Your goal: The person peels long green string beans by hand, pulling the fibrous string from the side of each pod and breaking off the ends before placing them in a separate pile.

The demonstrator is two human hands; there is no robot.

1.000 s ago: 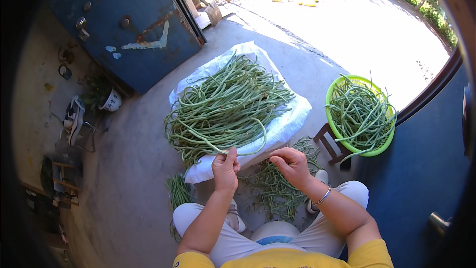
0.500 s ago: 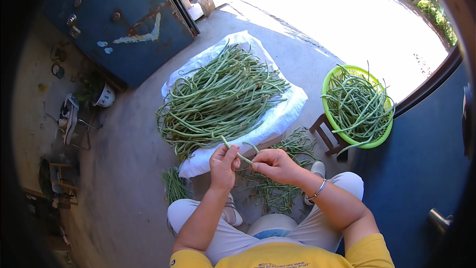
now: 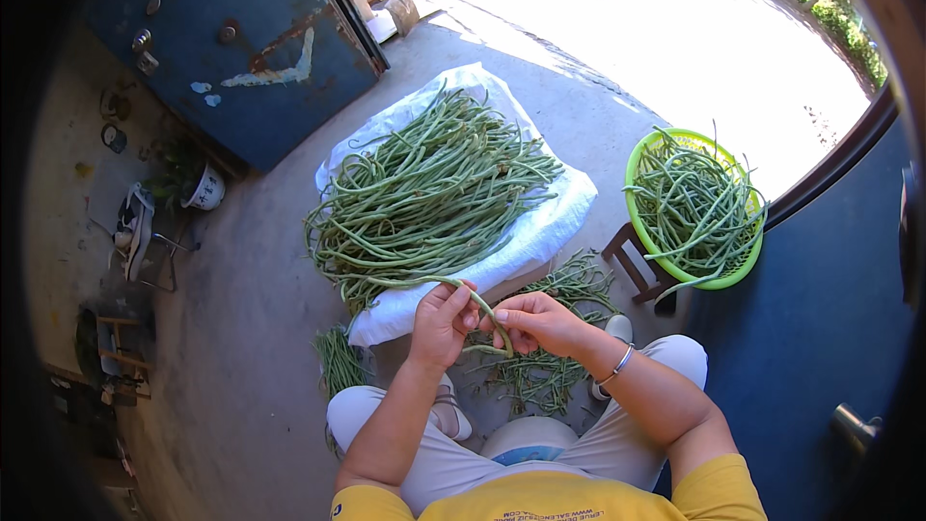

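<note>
A long green bean (image 3: 486,310) runs between my hands, just beyond my knees. My left hand (image 3: 442,324) is closed round it, and one stretch trails leftward over the sack's near edge. The fingers of my right hand (image 3: 542,320) pinch it near its bent end, which hooks downward. Straight ahead, a big heap of long beans (image 3: 434,193) lies on a white woven sack (image 3: 569,212). Below my hands, shorter bean pieces (image 3: 545,376) are scattered on the floor, partly hidden by my right hand.
At the right, a lime-green basket (image 3: 633,174) full of long beans sits on a dark stool (image 3: 641,265). A bunch of thin beans (image 3: 338,362) lies by my left knee. Blue metal doors stand at the far left (image 3: 260,125) and right (image 3: 791,367). A potted plant (image 3: 204,188) is left.
The bean between my hands now bends down at the right and stretches out to the left. My right hand has shifted slightly and the bean's angle has changed.
</note>
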